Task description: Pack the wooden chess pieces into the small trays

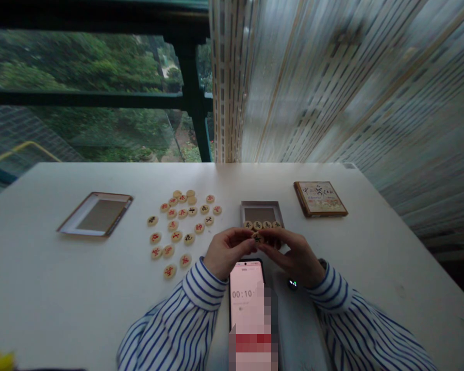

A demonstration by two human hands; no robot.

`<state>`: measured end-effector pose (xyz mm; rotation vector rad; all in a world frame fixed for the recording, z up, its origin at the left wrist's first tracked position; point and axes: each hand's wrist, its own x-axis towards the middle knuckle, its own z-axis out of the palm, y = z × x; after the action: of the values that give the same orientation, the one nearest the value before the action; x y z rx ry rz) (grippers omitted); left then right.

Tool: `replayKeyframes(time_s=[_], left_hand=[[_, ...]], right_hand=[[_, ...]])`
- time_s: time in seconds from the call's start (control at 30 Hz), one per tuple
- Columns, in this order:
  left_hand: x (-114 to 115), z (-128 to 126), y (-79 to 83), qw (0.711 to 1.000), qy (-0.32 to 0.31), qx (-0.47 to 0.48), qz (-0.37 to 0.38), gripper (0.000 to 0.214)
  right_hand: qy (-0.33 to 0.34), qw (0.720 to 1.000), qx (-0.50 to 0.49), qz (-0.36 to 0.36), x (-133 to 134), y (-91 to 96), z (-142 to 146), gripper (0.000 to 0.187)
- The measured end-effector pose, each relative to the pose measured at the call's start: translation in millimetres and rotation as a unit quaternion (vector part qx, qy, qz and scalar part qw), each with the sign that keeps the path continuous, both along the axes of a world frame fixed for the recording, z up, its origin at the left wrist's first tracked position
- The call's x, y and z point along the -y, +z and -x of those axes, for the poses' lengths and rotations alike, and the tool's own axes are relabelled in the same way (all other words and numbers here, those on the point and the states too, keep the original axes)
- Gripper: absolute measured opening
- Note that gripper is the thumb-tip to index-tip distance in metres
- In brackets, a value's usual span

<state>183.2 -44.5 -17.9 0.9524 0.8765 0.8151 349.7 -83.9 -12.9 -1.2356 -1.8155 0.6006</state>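
Both hands meet just in front of a small open grey box (280,210). Between their fingertips is a round wooden Chinese chess piece (258,238) with a dark character. My left hand (225,252) pinches it from the left. From the right, the fingers of my right hand (296,257) close on the same piece and partly cover the box's near side. A row of several black-marked pieces (267,225) lies along the near part of the box. Loose red- and black-marked Chinese chess pieces (177,236) are spread over the table left of my hands.
On the white table (108,288), a phone (246,281) showing a timer lies below my hands. A shallow open lid or tray (96,214) is at left. A flat box with printed characters (320,198) sits at right. Window and curtain (278,93) border the far edge.
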Motion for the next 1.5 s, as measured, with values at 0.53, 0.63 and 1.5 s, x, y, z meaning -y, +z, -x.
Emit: replayKeyframes(time_s=[0.53, 0.63, 1.5], left_hand=[[-1.6, 3.3, 0.0, 0.999, 0.010, -0.031, -0.023, 0.026], [-1.6, 2.8, 1.8, 0.999, 0.014, -0.036, -0.022, 0.027], [-2.5, 2.5, -1.2, 1.000, -0.003, -0.015, -0.012, 0.028]], right_hand=[[0.020, 1.000, 0.008, -0.004, 0.2, 2.0, -0.5, 0.030], [0.028, 1.000, 0.006, -0.010, -0.2, 2.0, -0.2, 0.028], [0.025, 1.000, 0.002, -0.016, -0.4, 1.1, -0.2, 0.027]])
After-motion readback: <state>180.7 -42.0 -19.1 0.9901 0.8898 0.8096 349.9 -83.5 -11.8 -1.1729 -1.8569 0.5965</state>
